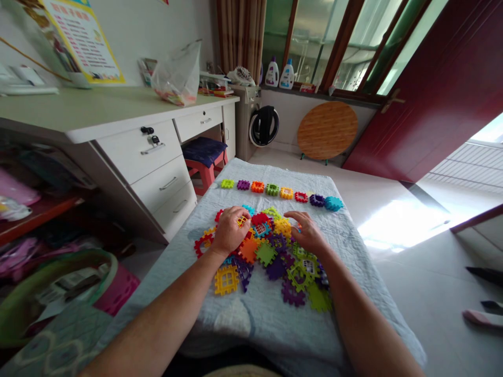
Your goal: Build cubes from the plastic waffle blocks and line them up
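My left hand [231, 230] is over the left part of a loose pile of colourful toothed plastic pieces, its fingers curled beside a yellow window piece [242, 220]. What its fingertips hold, if anything, is hidden. At the pile's right side is my right hand [308, 230], thumb and forefinger apart, next to a yellow piece [282, 226]. Nearer me lie a yellow window piece [227, 280], an orange piece [249, 250] and a green piece [266, 253]. Beyond the pile, several small blocks form a row, from a lime one [227, 184] to a turquoise one [334, 203].
A pale blue cloth [251, 309] covers the table. To the left stand a desk [118, 112] with drawers and a pink stool [206, 157]. A washing machine [247, 120] and a round wooden board [328, 130] are at the back. A green basket [112, 272] sits at lower left.
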A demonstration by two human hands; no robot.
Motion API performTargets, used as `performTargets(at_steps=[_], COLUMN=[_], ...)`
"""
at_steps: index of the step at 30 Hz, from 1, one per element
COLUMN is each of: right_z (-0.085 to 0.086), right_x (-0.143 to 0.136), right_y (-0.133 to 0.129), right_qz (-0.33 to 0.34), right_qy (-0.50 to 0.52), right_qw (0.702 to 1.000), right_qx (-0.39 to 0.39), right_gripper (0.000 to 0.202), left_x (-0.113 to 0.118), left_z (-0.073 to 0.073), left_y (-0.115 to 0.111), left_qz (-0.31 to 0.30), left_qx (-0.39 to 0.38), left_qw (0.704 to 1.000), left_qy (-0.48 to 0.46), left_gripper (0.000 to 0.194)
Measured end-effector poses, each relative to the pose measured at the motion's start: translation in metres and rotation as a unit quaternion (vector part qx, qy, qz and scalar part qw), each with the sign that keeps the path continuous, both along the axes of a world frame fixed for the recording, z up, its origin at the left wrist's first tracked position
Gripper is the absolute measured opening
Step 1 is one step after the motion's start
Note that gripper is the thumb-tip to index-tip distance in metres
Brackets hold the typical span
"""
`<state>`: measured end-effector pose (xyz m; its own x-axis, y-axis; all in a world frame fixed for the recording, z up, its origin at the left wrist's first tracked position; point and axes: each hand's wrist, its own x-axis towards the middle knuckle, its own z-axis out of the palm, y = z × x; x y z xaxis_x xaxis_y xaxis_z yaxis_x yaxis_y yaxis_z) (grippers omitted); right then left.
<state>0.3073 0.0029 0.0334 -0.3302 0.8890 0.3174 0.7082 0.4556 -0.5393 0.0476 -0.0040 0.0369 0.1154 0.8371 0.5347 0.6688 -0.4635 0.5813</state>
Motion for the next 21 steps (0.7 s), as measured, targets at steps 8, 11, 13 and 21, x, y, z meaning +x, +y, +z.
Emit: performTargets(at_steps=[8, 11, 13, 21], right_z=[-0.008, -0.007, -0.006, -0.011], right_x=[-0.005, -0.004, -0.003, -0.001], right_y=[0.001, 0.0, -0.001, 0.001], right_qz=[0.028, 0.009, -0.006, -0.075], right_qy=[-0.093, -0.106, -0.109, -0.082], right_qw=[0.994, 0.994, 0.993, 0.994], right_qx=[-0.055, -0.039, -0.033, -0.009], right_gripper=[0.06, 0.057, 0.058, 0.055], left_x=[0.0, 0.001, 0.001, -0.024], left_z=[0.0, 0.001, 0.001, 0.001], left_y=[0.0, 0.0, 0.0, 0.014], left_qz=[-0.003, -0.002, -0.001, 0.12], left_qx=[0.004, 0.001, -0.002, -0.038], left_qw=[1.0, 1.0, 1.0, 0.992], left_qy=[-0.006, -0.002, 0.0, 0.013], left_gripper=[0.007, 0.006, 0.006, 0.007])
